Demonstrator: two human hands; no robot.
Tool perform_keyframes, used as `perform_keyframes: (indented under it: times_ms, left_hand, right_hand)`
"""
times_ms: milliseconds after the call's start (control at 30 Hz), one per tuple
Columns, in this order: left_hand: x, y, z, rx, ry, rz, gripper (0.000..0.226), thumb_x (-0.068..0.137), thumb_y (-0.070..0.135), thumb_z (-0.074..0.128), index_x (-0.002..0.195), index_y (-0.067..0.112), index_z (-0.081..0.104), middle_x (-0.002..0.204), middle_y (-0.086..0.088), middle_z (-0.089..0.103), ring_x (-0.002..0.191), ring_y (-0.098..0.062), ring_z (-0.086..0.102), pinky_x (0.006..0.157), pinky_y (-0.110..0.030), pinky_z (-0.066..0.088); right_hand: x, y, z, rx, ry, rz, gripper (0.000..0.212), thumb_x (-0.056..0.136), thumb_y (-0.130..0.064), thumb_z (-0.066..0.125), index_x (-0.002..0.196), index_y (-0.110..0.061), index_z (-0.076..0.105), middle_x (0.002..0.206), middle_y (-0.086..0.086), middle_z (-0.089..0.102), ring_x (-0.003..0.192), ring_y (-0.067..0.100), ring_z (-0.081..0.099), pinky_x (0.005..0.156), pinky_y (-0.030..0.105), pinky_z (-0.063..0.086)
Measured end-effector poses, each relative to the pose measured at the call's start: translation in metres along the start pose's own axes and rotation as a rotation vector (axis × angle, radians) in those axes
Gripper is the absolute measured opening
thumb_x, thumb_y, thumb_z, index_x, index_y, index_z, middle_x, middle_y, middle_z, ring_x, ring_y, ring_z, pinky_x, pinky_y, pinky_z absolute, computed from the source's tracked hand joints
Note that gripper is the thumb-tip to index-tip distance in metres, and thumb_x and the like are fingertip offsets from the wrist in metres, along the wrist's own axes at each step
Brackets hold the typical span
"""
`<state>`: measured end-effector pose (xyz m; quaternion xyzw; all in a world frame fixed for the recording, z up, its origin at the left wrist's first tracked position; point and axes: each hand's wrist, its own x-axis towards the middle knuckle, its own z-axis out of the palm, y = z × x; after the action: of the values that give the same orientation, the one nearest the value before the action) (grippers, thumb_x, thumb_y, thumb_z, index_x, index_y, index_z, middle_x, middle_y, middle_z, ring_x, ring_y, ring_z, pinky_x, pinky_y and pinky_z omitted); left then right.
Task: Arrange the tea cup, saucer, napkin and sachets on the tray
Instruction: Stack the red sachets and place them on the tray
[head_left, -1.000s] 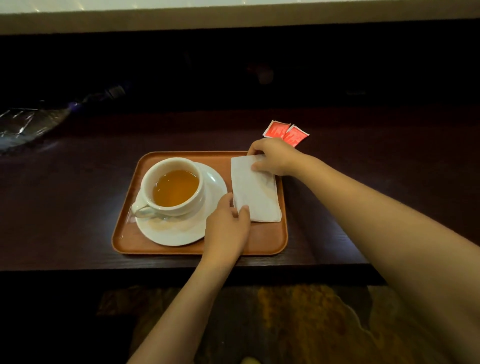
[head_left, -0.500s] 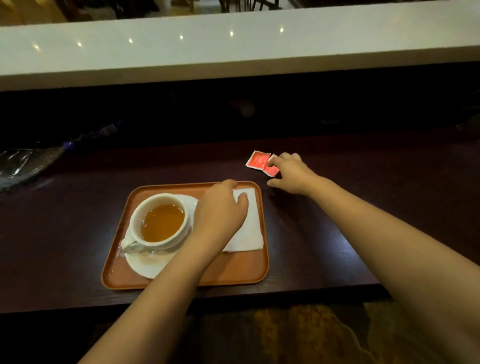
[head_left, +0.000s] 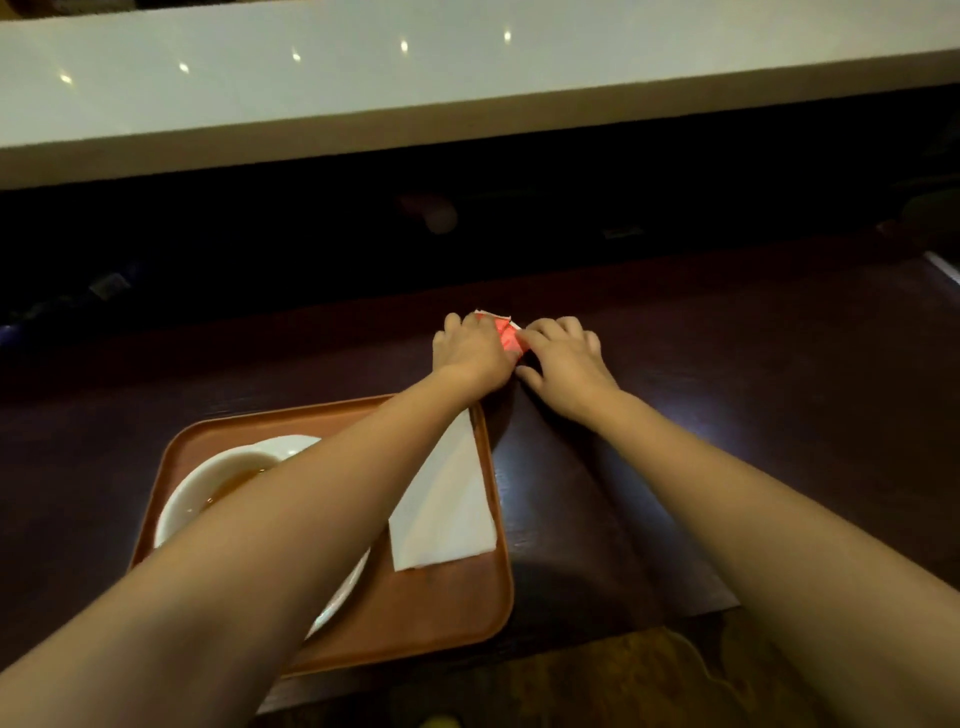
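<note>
Both arms stretched forward, hands meeting.
Left hand (head_left: 475, 349) and right hand (head_left: 563, 358) lie palm-down side by side, fingers curled, fingertips nearly touching; bare forearms converge.

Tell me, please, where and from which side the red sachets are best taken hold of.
Probably by the far edge of the red sachets, pinched from above: they lie flat on the dark table beyond the tray, and only that strip shows between the left hand and right hand.

Dim, motion-blurred, glare spots overhead
</note>
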<state>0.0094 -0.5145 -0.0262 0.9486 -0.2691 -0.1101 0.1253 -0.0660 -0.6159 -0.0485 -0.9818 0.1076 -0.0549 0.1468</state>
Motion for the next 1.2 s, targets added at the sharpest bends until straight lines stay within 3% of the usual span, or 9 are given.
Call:
perform_keyframes:
  times_ms: [200, 367, 500, 633, 733, 833, 967, 1100, 1200]
  left_hand:
    - [-0.003, -0.004, 0.001, -0.011, -0.041, 0.15, 0.045, 0.088, 0.035, 0.046, 0.127, 0.014, 0.044, 0.129, -0.009, 0.053, 0.118, -0.031, 0.04, 0.094, -0.042, 0.036]
    - [-0.007, -0.01, -0.005, -0.015, -0.071, 0.237, 0.049, 0.076, 0.025, 0.057, 0.122, 0.014, 0.045, 0.119, -0.009, 0.057, 0.111, -0.029, 0.043, 0.088, -0.038, 0.038]
    - [-0.008, -0.013, -0.006, -0.109, -0.03, 0.214, 0.044, 0.076, 0.018, 0.059, 0.117, 0.009, 0.046, 0.11, -0.017, 0.057, 0.109, -0.032, 0.046, 0.085, -0.038, 0.04]
    - [-0.011, -0.015, -0.01, -0.14, 0.05, 0.31, 0.026, 0.085, 0.015, 0.05, 0.11, 0.009, 0.054, 0.11, -0.015, 0.056, 0.101, -0.03, 0.054, 0.081, -0.035, 0.042]
    - [-0.013, -0.016, -0.015, -0.166, 0.12, 0.357, 0.025, 0.091, 0.02, 0.046, 0.111, 0.012, 0.058, 0.109, -0.013, 0.057, 0.098, -0.028, 0.055, 0.083, -0.038, 0.045]
    - [-0.014, -0.01, -0.018, -0.271, 0.126, 0.35, 0.025, 0.091, 0.02, 0.048, 0.111, 0.013, 0.062, 0.105, -0.011, 0.064, 0.095, -0.022, 0.058, 0.08, -0.03, 0.044]
    - [-0.021, 0.001, -0.021, -0.593, 0.011, 0.206, 0.023, 0.088, 0.016, 0.054, 0.109, 0.011, 0.064, 0.106, -0.011, 0.068, 0.092, -0.017, 0.062, 0.08, -0.028, 0.049]
    - [-0.036, 0.012, -0.018, -0.818, -0.157, 0.147, 0.021, 0.089, 0.015, 0.055, 0.107, 0.008, 0.063, 0.096, -0.012, 0.067, 0.076, -0.013, 0.064, 0.061, -0.019, 0.054]
    - [-0.046, 0.018, -0.016, -0.739, -0.154, 0.188, 0.025, 0.088, 0.02, 0.057, 0.109, 0.01, 0.063, 0.096, -0.005, 0.067, 0.079, -0.011, 0.063, 0.063, -0.016, 0.052]
  right_hand:
    - [0.001, 0.001, -0.001, 0.107, 0.049, 0.025, 0.036, 0.084, -0.022, 0.058, 0.118, -0.011, 0.052, 0.119, 0.01, 0.055, 0.112, 0.028, 0.04, 0.092, 0.038, 0.031]
    - [0.005, 0.003, -0.004, 0.052, 0.021, -0.015, 0.05, 0.085, -0.03, 0.057, 0.131, -0.017, 0.043, 0.118, 0.01, 0.053, 0.111, 0.03, 0.04, 0.092, 0.04, 0.032]
    - [0.004, 0.007, -0.005, 0.084, 0.065, -0.017, 0.035, 0.086, -0.035, 0.056, 0.114, -0.014, 0.057, 0.111, 0.01, 0.053, 0.106, 0.029, 0.042, 0.089, 0.038, 0.033]
    - [0.004, 0.002, -0.01, 0.136, 0.12, -0.027, 0.026, 0.088, -0.032, 0.054, 0.097, -0.009, 0.06, 0.103, 0.011, 0.056, 0.099, 0.027, 0.045, 0.086, 0.037, 0.036]
    - [0.0, 0.002, -0.02, 0.298, 0.137, 0.03, 0.023, 0.088, -0.027, 0.055, 0.092, -0.006, 0.063, 0.098, 0.013, 0.061, 0.096, 0.028, 0.051, 0.085, 0.038, 0.041]
    - [-0.01, 0.006, -0.033, 0.496, 0.126, 0.055, 0.028, 0.086, -0.025, 0.059, 0.109, -0.009, 0.062, 0.11, 0.012, 0.063, 0.104, 0.024, 0.057, 0.093, 0.036, 0.044]
    - [-0.034, 0.015, -0.045, 0.307, -0.024, -0.119, 0.069, 0.071, -0.028, 0.075, 0.131, -0.012, 0.043, 0.13, 0.009, 0.048, 0.117, 0.021, 0.04, 0.099, 0.025, 0.03]
    - [-0.049, 0.023, -0.05, 0.271, 0.005, -0.115, 0.056, 0.072, -0.014, 0.072, 0.122, -0.011, 0.048, 0.122, 0.009, 0.048, 0.111, 0.021, 0.043, 0.093, 0.027, 0.037]
    - [-0.057, 0.025, -0.052, 0.326, 0.001, -0.064, 0.048, 0.072, -0.013, 0.072, 0.116, -0.011, 0.052, 0.115, 0.009, 0.05, 0.102, 0.019, 0.051, 0.083, 0.024, 0.04]
